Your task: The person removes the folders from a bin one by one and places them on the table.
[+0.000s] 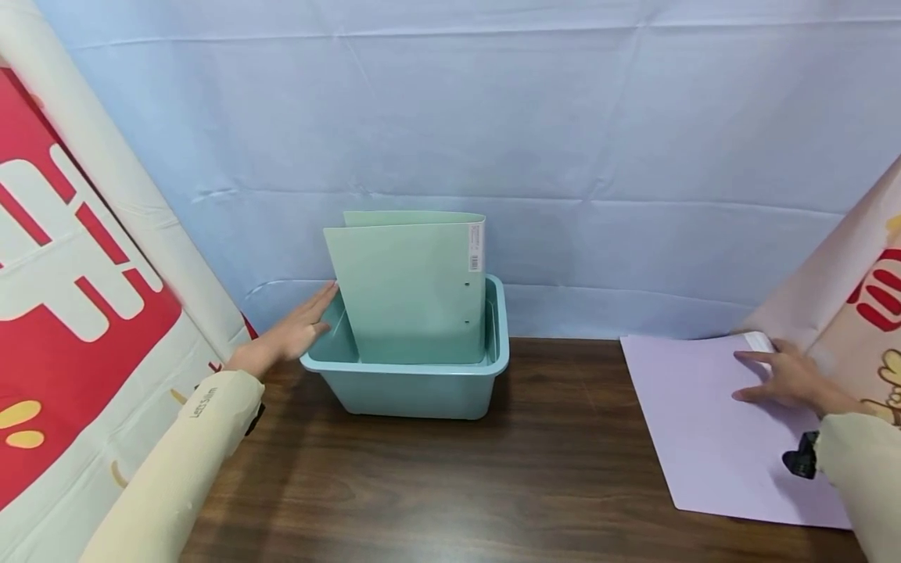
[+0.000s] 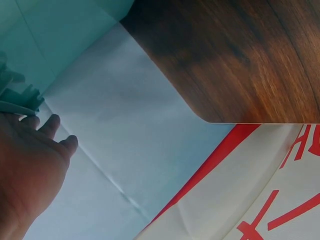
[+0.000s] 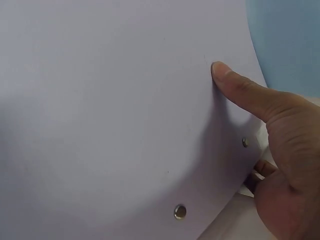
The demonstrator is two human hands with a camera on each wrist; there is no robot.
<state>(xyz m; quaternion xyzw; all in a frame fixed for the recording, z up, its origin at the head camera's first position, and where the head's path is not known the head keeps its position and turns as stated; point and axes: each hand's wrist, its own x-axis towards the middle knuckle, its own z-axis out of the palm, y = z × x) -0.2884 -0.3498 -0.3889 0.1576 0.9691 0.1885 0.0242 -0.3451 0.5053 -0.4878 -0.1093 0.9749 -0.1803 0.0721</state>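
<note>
A pale green ring binder (image 1: 408, 289) stands upright, its covers slightly apart, inside a blue-green plastic basin (image 1: 411, 395). My left hand (image 1: 296, 328) is at the basin's left rim, fingers fairly straight; the left wrist view shows the hand (image 2: 35, 165) against the basin's edge (image 2: 25, 108). At the far right, a light purple binder (image 1: 711, 422) lies flat on the table. My right hand (image 1: 795, 379) grips it at the spine side. In the right wrist view, the thumb presses on the purple cover (image 3: 110, 100) while other fingers curl at the edge, partly hidden.
The dark wood table (image 1: 556, 469) runs between basin and purple binder. A pale blue cloth (image 1: 493, 117) hangs close behind both. Printed cloths stand at the left (image 1: 84, 313) and right (image 1: 873, 313) sides, near the arms.
</note>
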